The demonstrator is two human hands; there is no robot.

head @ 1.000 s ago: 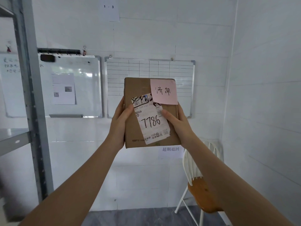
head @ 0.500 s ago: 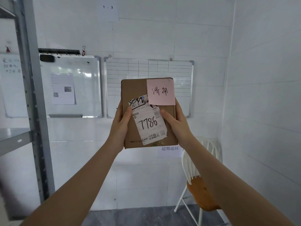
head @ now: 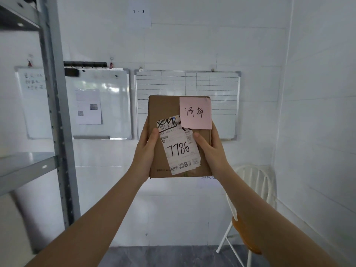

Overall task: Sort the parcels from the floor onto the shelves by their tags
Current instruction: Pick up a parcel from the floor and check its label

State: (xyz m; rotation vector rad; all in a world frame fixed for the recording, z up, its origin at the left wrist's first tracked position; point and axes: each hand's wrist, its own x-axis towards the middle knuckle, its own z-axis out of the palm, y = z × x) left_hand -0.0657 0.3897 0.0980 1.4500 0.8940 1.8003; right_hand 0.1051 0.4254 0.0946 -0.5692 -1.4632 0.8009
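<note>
Ahead, parcel (head: 163,120) hides ruled whiteboard (head: 221,87); shelf post (head: 57,122) left.

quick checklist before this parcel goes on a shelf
1. Grip: left hand and right hand clamp the brown parcel at both sides: ok.
2. Pink tag readable, handwritten 济南: ok.
3. White label number 7786 legible: ok.
4. Matching shelf found: no tags visible on the metal shelf: cannot tell.
5. Space on that shelf: the visible part looks free: ok.
</note>
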